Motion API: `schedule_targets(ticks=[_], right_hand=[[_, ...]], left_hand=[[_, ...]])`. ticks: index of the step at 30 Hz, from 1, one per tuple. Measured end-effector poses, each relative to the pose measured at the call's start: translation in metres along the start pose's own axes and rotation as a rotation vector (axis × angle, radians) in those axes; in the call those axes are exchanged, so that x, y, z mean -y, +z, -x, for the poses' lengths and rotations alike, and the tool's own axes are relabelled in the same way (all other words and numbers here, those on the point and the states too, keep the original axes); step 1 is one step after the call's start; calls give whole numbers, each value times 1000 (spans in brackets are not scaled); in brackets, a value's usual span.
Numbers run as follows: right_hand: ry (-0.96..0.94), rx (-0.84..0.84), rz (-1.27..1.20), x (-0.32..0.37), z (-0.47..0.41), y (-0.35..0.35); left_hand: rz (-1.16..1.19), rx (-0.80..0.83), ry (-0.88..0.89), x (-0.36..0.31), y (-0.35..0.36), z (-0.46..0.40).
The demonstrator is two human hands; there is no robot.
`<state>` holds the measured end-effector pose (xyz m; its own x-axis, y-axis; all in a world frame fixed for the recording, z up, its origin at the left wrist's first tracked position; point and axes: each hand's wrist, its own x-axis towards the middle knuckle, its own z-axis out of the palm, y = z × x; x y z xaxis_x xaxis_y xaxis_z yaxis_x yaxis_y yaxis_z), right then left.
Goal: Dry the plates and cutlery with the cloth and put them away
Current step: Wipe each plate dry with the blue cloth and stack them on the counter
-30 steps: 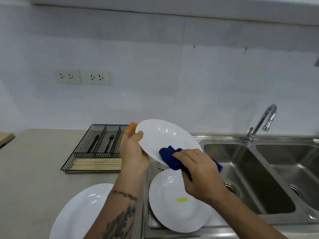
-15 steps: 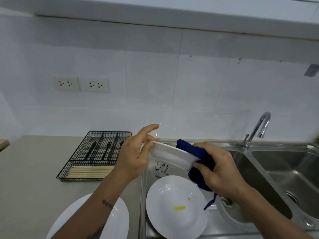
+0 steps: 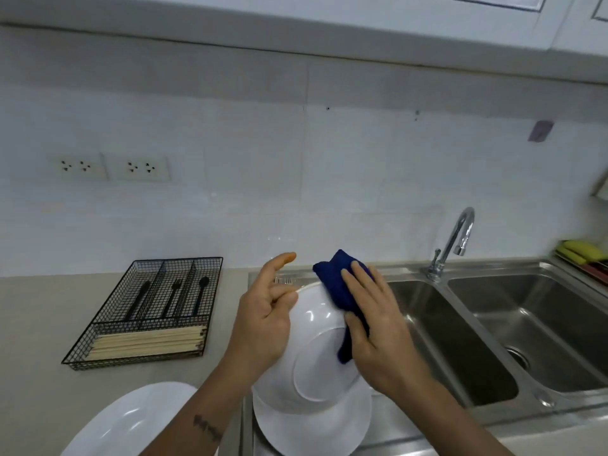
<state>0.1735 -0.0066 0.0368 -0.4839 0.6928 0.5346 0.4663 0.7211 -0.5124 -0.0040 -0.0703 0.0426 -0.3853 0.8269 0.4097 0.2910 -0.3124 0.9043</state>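
Holding a white plate over the drainboard at the sink's left end, the left hand supports it at its left rim; the plate is turned underside up, its foot ring facing the camera, tilted so the far rim is raised and the near rim dips low. The left thumb lies on the rim, while the index and other fingers stretch out loosely above it, so how firm the hold is cannot be told. The right hand presses a blue cloth against the plate's back with fingers almost straight, thumb tucked against the cloth's lower fold. The cloth runs lengthways from the plate's far rim down toward its middle. A second plate lies flat directly beneath on the drainboard. A third plate rests on the counter at its near edge. A wire tray toward the counter's back edge holds black cutlery pointing toward the wall, and chopsticks lying crosswise in its front compartment.
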Motion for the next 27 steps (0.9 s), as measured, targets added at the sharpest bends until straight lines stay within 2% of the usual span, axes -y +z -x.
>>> schedule_targets(ticks=[6,9,11,14,17,19,21,23,27], right_hand=[[-158,130,145,10,25,8],[-249,228,284,14,23,-1],[-268,230,401,13,14,-3],[-157,168,441,13,-3,8],[83,104,393,1,-13,17],[282,91,169,-15,-14,22],[371,75,-173,-19,-16,29],[343,24,-264,-9,-15,36],[55,-1,65,16,-16,34]], left_hand=[[86,-90,-103,2,2,-7],[116,-108,-160,3,-1,-6],[129,-119,-197,4,-2,-3],[135,-168,-251,1,0,-1],[171,-251,-289,-2,-5,-1],[206,-299,-311,-4,-13,-2],[217,-308,-315,-6,-17,-3],[214,-319,-308,-8,-15,-4],[262,-340,-302,-12,-10,-4]])
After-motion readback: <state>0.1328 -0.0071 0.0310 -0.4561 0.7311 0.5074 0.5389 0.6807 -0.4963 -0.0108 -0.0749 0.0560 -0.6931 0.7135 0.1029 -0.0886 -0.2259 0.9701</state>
